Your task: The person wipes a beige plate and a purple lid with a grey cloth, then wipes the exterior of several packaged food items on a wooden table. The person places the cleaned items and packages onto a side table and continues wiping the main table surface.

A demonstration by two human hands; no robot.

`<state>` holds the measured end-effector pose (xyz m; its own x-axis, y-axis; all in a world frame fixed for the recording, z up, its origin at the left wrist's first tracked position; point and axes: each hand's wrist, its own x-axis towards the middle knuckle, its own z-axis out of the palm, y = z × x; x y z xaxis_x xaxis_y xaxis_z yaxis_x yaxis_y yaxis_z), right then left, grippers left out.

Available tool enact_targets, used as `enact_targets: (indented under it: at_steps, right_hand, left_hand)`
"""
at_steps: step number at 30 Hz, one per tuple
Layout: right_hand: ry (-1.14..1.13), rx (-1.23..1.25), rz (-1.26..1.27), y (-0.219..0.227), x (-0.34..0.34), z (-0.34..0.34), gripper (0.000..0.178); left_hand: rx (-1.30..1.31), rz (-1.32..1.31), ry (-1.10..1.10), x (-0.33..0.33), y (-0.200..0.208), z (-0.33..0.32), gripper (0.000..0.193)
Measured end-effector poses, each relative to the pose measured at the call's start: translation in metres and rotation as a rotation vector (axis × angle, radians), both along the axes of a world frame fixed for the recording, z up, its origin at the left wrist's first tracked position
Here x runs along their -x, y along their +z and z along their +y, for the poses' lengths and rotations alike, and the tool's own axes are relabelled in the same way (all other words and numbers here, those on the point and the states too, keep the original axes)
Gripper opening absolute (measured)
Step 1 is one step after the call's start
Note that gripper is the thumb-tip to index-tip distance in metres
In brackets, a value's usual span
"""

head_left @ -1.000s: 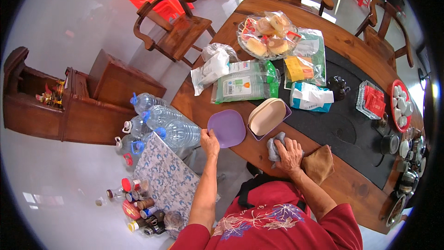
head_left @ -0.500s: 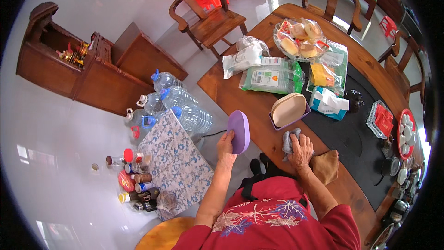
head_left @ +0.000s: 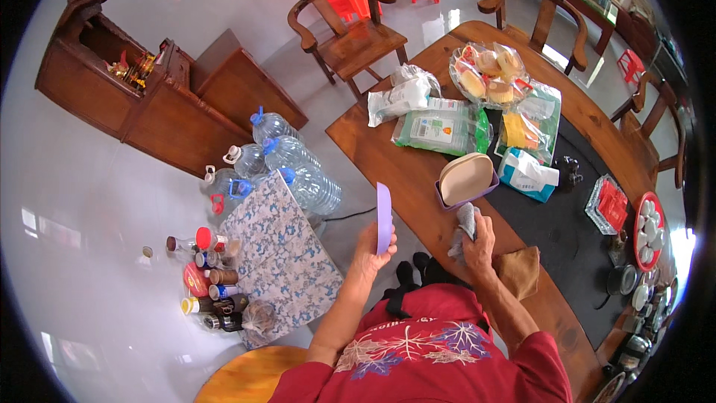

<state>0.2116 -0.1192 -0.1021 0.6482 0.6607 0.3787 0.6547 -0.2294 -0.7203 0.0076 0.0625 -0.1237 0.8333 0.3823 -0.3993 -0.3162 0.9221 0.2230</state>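
Note:
My left hand (head_left: 372, 248) grips a shallow purple plastic dish or lid (head_left: 384, 216), held up edge-on beside the wooden table (head_left: 356, 133). Over the table's near edge, my right hand (head_left: 479, 243) is closed on a grey cloth (head_left: 462, 233), which hangs bunched from the fingers. Just beyond that cloth stands a purple box (head_left: 468, 198) with beige oval dishes (head_left: 466, 179) stacked upright in it. A folded brown cloth (head_left: 517, 272) lies right of my right wrist.
Green plastic packs (head_left: 441, 130), a tray of buns (head_left: 488, 75) and a tissue pack (head_left: 528, 175) lie farther back. At right sits a red plate of white cups (head_left: 649, 233). Large water bottles (head_left: 313, 188) and a patterned low table (head_left: 280, 261) stand left; a wooden chair (head_left: 358, 48) is behind.
The purple piece has turned from showing its broad face to edge-on. My right hand has lifted the grey cloth off the tabletop and drawn slightly left. The view has shifted a little.

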Motion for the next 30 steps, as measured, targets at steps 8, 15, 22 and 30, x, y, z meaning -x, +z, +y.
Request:
enact_targets:
  at_steps: [8,15,22,30]
  right_hand:
    - [0.627,-0.359,-0.409,0.133,0.069,0.046,0.043]
    - [0.785,-0.299,0.061,0.149,0.026,0.089,0.053]
    - [0.909,-0.257,0.668,0.155,0.014,0.100,0.028]
    - [0.847,-0.310,0.464,0.160,0.028,0.121,0.028]
  left_hand:
    - [-0.703,0.057,0.089,-0.015,0.102,-0.061,0.043]
    - [-0.192,-0.247,-0.085,0.003,0.049,-0.049,0.044]
    - [-0.297,0.085,0.048,0.008,0.080,-0.048,0.058]
    - [-1.202,0.696,-0.184,0.014,0.140,-0.056,0.073]
